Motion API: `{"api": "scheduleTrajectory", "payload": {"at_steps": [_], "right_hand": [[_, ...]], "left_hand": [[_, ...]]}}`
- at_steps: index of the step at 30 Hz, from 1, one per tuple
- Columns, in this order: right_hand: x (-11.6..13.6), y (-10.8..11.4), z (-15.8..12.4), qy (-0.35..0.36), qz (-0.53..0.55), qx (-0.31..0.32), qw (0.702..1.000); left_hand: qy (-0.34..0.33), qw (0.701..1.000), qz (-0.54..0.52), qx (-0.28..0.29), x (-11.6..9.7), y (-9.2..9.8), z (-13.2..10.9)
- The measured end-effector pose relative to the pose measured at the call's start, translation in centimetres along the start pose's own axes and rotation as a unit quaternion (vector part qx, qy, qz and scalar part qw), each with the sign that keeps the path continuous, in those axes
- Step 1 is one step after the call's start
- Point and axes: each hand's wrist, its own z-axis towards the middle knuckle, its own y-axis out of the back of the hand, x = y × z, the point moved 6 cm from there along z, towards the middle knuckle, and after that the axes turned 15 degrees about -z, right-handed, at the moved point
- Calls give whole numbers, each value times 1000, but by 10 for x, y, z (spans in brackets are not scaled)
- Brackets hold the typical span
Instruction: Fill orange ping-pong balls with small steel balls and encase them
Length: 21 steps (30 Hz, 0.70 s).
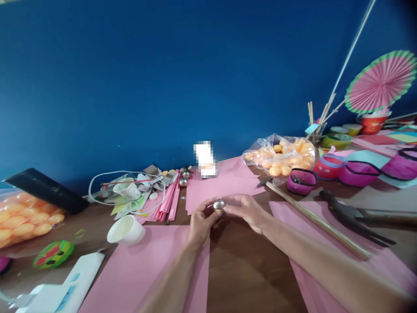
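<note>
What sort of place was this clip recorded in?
Probably a craft workspace: a brown table against a blue wall. The pleated paper fan, pink paper sheet and bundle of pink strips suggest it. Whether it is a home or a classroom, I cannot tell.

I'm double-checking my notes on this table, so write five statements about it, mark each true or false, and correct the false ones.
1. The left hand and the right hand both touch a shiny silver ball. True.
2. The claw hammer is gripped in the right hand. False: the claw hammer lies on the right, apart from both hands.
3. A clear plastic bag with orange balls is at the right. True.
4. The folded-paper fan is plain yellow. False: the folded-paper fan is pink with a green edge.
5. The wall is blue. True.
</note>
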Motion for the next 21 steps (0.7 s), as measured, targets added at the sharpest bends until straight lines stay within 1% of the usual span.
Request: {"api": "scheduleTrajectory", "payload": {"at_steps": [6, 11, 21], "right_hand": [[-1, 0, 0, -5, 7, -12, 1000], [-1, 1, -1, -12, 11, -27, 1000], [-3, 1, 0, -2, 16, -18, 1000]], "left_hand": [[14, 1000, 7, -8, 2, 2, 0], [13, 1000, 8, -5, 2, 2, 0], [9, 1000, 23, 0, 2, 3, 0]]}}
